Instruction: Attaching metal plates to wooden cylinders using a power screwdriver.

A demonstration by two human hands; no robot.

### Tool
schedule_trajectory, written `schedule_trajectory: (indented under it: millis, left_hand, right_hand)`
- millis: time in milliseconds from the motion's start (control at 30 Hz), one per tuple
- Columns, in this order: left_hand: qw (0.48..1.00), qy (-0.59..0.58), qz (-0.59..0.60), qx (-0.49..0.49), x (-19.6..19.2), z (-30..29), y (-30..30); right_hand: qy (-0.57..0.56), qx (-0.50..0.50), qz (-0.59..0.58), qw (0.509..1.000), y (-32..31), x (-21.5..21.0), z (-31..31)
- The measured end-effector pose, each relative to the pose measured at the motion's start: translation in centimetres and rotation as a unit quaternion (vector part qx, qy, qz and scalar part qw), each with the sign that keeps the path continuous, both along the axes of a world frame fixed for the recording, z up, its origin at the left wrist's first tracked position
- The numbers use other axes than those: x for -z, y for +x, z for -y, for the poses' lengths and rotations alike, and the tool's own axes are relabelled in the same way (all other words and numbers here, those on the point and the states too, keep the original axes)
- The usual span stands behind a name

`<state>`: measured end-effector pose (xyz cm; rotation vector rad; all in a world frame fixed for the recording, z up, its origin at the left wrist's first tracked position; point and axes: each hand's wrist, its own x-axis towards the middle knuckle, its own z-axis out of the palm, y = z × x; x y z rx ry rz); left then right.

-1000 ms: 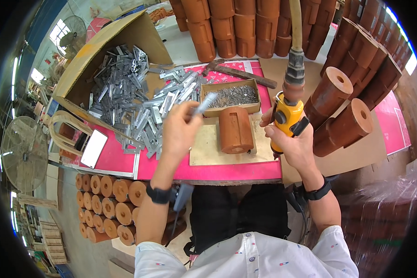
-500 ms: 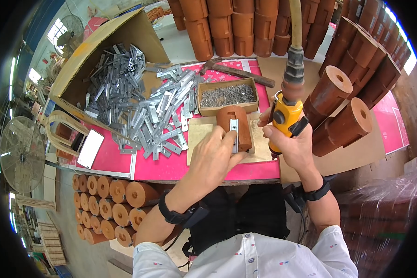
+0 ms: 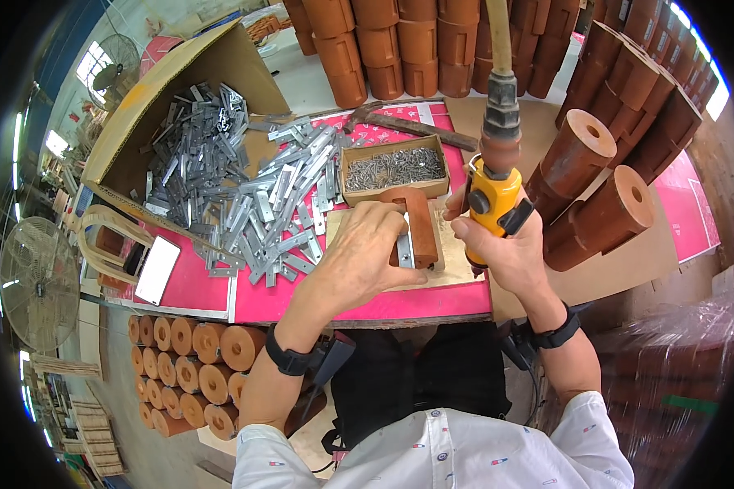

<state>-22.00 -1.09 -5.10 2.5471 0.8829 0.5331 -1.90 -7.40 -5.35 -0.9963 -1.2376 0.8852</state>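
Note:
A reddish-brown cylinder (image 3: 423,232) lies on a pale board (image 3: 457,244) at the table's front. Along its left side runs a silver metal strip (image 3: 405,248) with a hole in it. My left hand (image 3: 357,248) grips the cylinder from the left, thumb by the strip's near end and fingers over its far part, hiding some of both. Closed in my right hand (image 3: 510,253) is a yellow power screwdriver (image 3: 496,200), hanging from a hose, its tip pointing down right of the cylinder. An open carton of small screws (image 3: 394,169) stands just beyond the cylinder.
Loose metal strips (image 3: 281,200) spill from a tipped cardboard box (image 3: 110,155) at left. A hammer (image 3: 420,126) lies behind the screws. Brown cylinders (image 3: 599,216) stand at right, with stacks behind (image 3: 416,49) and below the table (image 3: 187,350). A phone (image 3: 156,270) leans on a wooden stand.
The cylinder has rolled to the left, so its metal strip now faces the left side. My left hand has shifted left with it. My right hand still holds the screwdriver beside it.

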Motion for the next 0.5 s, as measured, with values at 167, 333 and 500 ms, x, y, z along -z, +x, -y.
schedule_trajectory:
  millis: [167, 333, 500]
  left_hand:
    - [0.996, 0.08, 0.001, 0.029, 0.3, -0.8, 0.4]
    - [0.999, 0.014, 0.028, -0.014, 1.8, -2.6, 0.1]
    - [0.995, -0.032, 0.093, 0.004, 3.3, -3.4, -0.2]
  right_hand:
    - [0.004, 0.004, -0.015, 1.0, -0.1, -0.1, -0.5]
    - [0.016, -0.011, 0.01, 1.0, -0.1, -0.2, -1.3]
    - [0.024, -0.006, 0.003, 1.0, -0.3, -0.9, -1.9]
